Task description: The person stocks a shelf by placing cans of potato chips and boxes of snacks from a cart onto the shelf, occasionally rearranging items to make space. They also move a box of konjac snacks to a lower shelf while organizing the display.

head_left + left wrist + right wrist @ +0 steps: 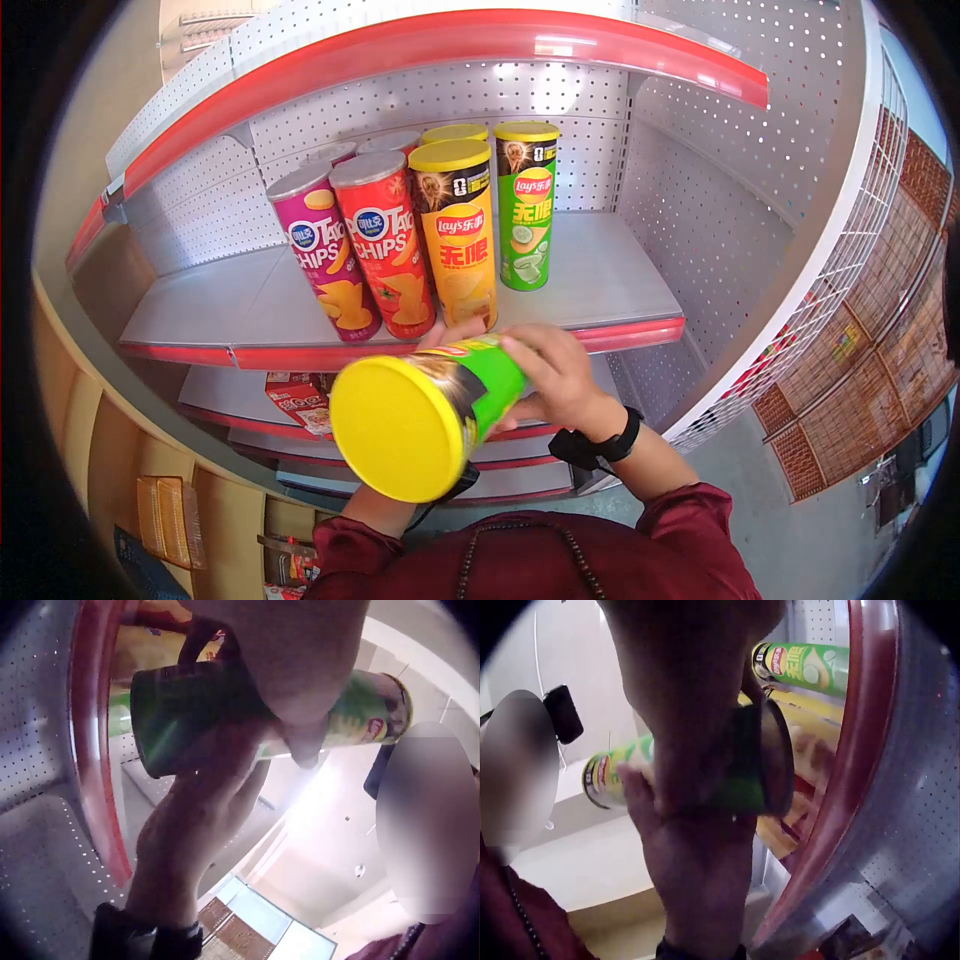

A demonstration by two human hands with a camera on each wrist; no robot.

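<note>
A green Lay's chip can [490, 385] with a yellow lid lies tilted between my two hands, its lid toward me. My right hand [565, 375] grips the can near its base end, fingers over the side. Mostly hidden behind the can in the head view, my left hand [300, 667] holds it from the other side, as the left wrist view shows. In the right wrist view the right hand [694, 697] wraps the can from above, and the left thumb lies along the label.
On the shelf [610, 250] stand purple, red, yellow and green chip cans, the green can [527, 205] rightmost. A red shelf edge [630, 332] runs just beyond my hands. Below sits a red box [298, 400]; a wire grid [800, 290] borders the right.
</note>
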